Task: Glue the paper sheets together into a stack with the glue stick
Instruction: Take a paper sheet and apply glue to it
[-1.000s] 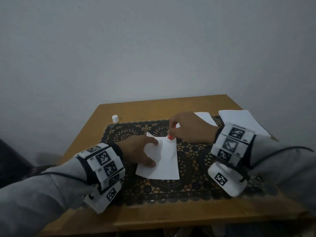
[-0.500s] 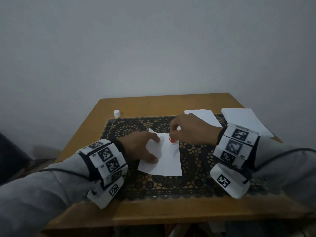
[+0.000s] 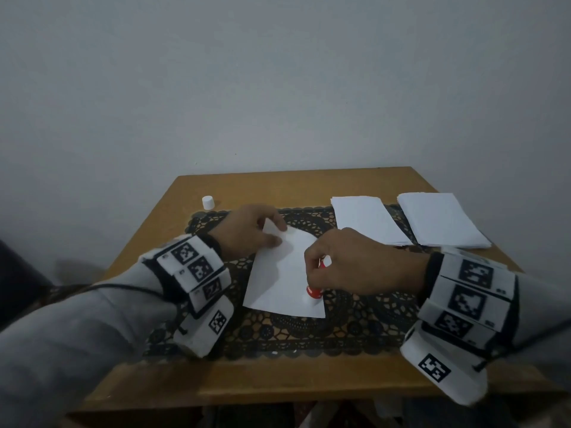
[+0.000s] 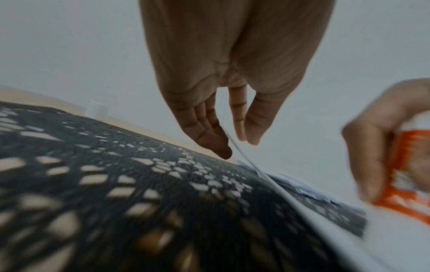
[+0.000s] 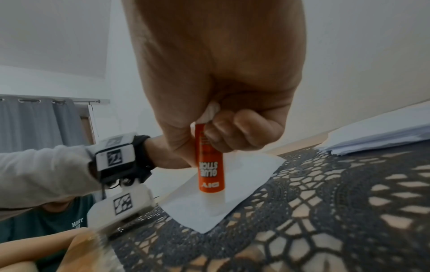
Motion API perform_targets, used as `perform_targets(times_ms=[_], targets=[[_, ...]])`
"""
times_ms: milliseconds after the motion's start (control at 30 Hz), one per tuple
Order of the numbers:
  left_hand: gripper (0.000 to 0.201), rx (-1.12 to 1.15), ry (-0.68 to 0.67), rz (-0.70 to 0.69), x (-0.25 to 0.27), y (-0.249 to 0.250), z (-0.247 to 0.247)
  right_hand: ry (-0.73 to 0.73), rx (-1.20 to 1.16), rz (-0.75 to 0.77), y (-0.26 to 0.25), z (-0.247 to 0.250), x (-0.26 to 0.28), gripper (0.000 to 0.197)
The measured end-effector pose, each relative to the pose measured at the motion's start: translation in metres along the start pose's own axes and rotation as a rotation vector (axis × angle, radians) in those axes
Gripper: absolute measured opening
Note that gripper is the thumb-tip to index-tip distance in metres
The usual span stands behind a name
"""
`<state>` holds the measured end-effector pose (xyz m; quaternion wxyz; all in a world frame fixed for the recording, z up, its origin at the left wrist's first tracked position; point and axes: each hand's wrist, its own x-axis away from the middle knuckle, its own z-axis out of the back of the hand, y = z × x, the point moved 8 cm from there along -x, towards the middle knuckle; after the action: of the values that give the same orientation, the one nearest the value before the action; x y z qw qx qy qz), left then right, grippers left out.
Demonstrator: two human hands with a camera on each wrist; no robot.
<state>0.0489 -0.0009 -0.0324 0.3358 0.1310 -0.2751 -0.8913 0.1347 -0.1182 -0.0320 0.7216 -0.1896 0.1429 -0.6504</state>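
Observation:
A single white paper sheet [image 3: 278, 273] lies on the dark lace mat [image 3: 309, 332]. My right hand [image 3: 316, 271] grips an orange glue stick [image 3: 314, 292] upright, tip down on the sheet near its front right corner. The right wrist view shows the glue stick [image 5: 210, 165] standing on the paper sheet [image 5: 244, 184] with my fingers curled round its upper end. My left hand [image 3: 275, 233] holds the sheet's far left corner. In the left wrist view the paper's edge [image 4: 244, 158] rises between the fingers of that left hand [image 4: 232, 139].
Two stacks of white paper [image 3: 367, 220] [image 3: 441, 219] lie at the back right, partly on the mat. A small white cap [image 3: 208, 202] stands on the wooden table [image 3: 278, 183] at the back left. A grey wall is close behind.
My right hand has drawn the glue stick from the sheet's far edge down to its front right corner. My left hand has shifted up to the far left corner.

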Motion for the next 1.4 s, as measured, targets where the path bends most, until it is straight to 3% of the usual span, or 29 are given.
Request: perform_targets(times_ms=[67,167,233,333,533,733,867,1167,1400], targets=[[0.017,0.112,0.051,-0.031,-0.010,0.004,0.011,-0.015,-0.018,0.010,0.000,-0.001,0.002,0.018],[0.022,0.149,0.011,-0.098,-0.018,0.016,0.015,-0.025,-0.047,0.023,0.001,-0.001,0.004,0.020],[0.027,0.132,-0.086,-0.127,-0.019,0.021,0.012,-0.048,-0.057,0.029,0.003,-0.001,0.006,0.020],[0.032,0.144,-0.296,-0.054,-0.009,0.016,0.006,-0.044,-0.049,0.023,0.009,0.005,0.010,0.020],[0.039,0.083,-0.531,0.058,0.023,0.005,-0.009,0.182,-0.069,-0.068,0.036,0.046,0.006,0.020],[0.039,-0.008,-0.399,0.101,0.028,-0.015,-0.015,0.323,-0.037,-0.140,0.053,0.061,0.003,0.020],[0.040,-0.096,-0.429,0.086,0.036,-0.021,-0.018,0.301,-0.039,-0.141,0.048,0.053,-0.003,0.018],[0.032,-0.268,-0.337,0.017,0.032,-0.017,-0.021,0.217,0.069,-0.095,0.032,0.036,-0.031,0.019],[0.043,-0.431,-0.330,-0.011,0.034,-0.006,-0.023,0.218,0.074,-0.107,0.030,0.029,-0.040,0.018]])
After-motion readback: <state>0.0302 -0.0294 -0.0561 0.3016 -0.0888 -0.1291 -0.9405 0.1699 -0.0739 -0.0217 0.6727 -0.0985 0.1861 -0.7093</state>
